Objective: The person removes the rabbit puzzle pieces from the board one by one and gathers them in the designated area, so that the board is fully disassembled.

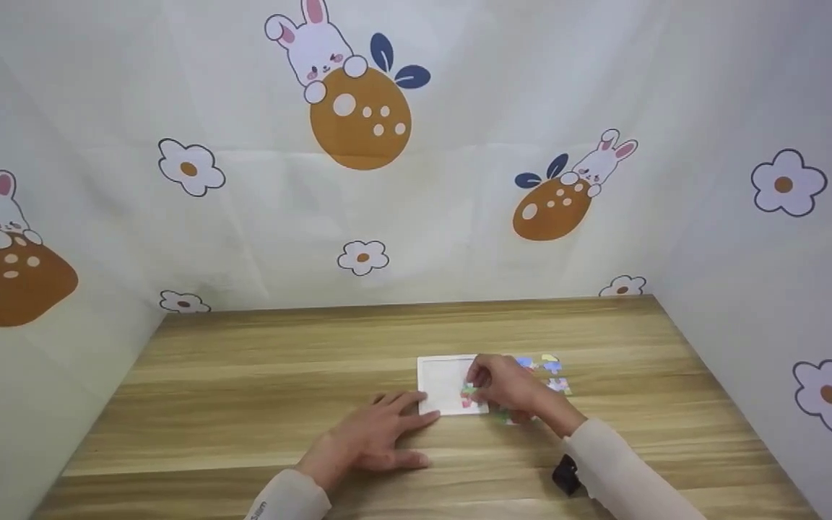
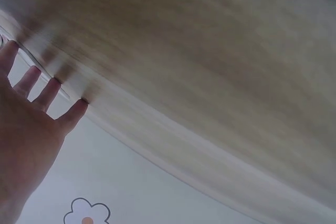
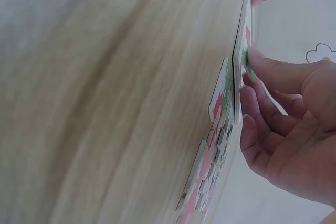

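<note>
A shallow white puzzle tray [image 1: 441,379] lies on the table, with a red and green jigsaw piece [image 1: 467,399] in its lower right part. My left hand [image 1: 380,437] is spread flat, its fingertips touching the tray's left and lower left edge. Over the tray's right side, my right hand [image 1: 506,383] pinches a thin puzzle piece [image 3: 274,102] between thumb and fingers. In the right wrist view that piece is tilted, one end close to the tray; its printed face is mostly hidden. Loose puzzle pieces [image 3: 197,182] lie beside the tray, partly under my right hand.
Several colourful loose pieces [image 1: 553,366] show past my right hand. A small black object [image 1: 566,474] is by my right sleeve. The wood-grain table [image 1: 257,375] meets a printed curtain [image 1: 452,180] at the back and sides.
</note>
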The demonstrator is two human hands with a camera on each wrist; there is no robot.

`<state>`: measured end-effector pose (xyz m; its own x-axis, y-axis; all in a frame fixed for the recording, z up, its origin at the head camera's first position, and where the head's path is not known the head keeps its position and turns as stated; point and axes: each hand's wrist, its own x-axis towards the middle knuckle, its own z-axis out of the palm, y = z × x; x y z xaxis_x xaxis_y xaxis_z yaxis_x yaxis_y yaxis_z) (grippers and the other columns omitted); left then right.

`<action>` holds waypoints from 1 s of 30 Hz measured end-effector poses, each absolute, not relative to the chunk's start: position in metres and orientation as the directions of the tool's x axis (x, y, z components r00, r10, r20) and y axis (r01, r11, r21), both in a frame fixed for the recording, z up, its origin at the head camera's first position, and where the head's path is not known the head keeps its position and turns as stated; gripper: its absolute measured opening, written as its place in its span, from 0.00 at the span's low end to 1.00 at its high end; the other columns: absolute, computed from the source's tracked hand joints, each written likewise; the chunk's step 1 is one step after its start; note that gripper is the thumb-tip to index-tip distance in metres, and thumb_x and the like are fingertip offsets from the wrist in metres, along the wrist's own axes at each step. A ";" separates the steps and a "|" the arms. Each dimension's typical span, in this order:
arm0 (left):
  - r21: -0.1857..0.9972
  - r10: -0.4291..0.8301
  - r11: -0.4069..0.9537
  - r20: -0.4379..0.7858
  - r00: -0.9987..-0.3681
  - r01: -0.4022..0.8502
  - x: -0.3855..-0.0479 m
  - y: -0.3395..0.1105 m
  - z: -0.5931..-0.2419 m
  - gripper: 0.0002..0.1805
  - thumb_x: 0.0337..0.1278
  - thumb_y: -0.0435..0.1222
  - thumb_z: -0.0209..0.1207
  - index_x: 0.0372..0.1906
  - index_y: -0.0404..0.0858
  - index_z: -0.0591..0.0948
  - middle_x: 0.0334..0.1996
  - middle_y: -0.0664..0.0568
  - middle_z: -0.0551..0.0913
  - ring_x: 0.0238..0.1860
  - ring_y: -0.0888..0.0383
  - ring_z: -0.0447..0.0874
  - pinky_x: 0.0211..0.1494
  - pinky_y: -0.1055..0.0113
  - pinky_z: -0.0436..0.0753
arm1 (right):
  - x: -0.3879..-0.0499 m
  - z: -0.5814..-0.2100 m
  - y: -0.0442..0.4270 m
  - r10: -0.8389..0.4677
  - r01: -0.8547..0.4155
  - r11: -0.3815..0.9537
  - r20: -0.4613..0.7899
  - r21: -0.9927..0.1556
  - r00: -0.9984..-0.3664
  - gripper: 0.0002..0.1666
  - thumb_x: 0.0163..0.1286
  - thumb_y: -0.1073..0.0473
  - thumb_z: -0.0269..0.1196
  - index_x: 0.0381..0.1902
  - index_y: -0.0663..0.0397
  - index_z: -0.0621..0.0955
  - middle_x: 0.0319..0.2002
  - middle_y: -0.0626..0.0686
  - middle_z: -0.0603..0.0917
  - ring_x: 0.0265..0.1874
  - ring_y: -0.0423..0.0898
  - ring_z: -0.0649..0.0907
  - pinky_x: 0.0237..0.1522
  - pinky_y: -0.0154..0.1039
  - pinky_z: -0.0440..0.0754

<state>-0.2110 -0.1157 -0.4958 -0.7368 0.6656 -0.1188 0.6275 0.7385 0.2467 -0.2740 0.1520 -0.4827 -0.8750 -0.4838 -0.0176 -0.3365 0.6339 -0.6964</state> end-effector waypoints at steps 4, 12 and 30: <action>0.246 0.660 0.745 -0.130 -0.740 0.620 -0.211 -0.114 -0.496 0.39 0.61 0.68 0.52 0.75 0.61 0.64 0.77 0.52 0.61 0.76 0.47 0.61 0.75 0.38 0.63 | -0.274 -0.481 0.157 -0.497 -0.353 0.580 0.024 -0.735 -0.867 0.06 0.64 0.71 0.67 0.37 0.60 0.81 0.34 0.53 0.84 0.34 0.42 0.81 0.37 0.30 0.79; 0.267 0.641 0.761 -0.166 -0.750 0.591 -0.212 -0.115 -0.495 0.39 0.60 0.68 0.53 0.75 0.64 0.63 0.78 0.54 0.60 0.77 0.47 0.60 0.76 0.38 0.62 | -0.271 -0.477 0.169 -0.460 -0.322 0.542 0.046 -0.776 -0.887 0.06 0.64 0.71 0.67 0.38 0.61 0.81 0.35 0.53 0.84 0.34 0.43 0.80 0.34 0.27 0.77; 0.272 0.650 0.751 -0.147 -0.746 0.601 -0.212 -0.116 -0.495 0.39 0.60 0.67 0.55 0.75 0.64 0.63 0.78 0.54 0.60 0.77 0.47 0.60 0.76 0.38 0.61 | -0.251 -0.471 0.236 -0.434 -0.371 0.503 0.143 -0.781 -0.889 0.08 0.64 0.68 0.67 0.40 0.67 0.82 0.37 0.60 0.85 0.36 0.38 0.82 0.39 0.28 0.83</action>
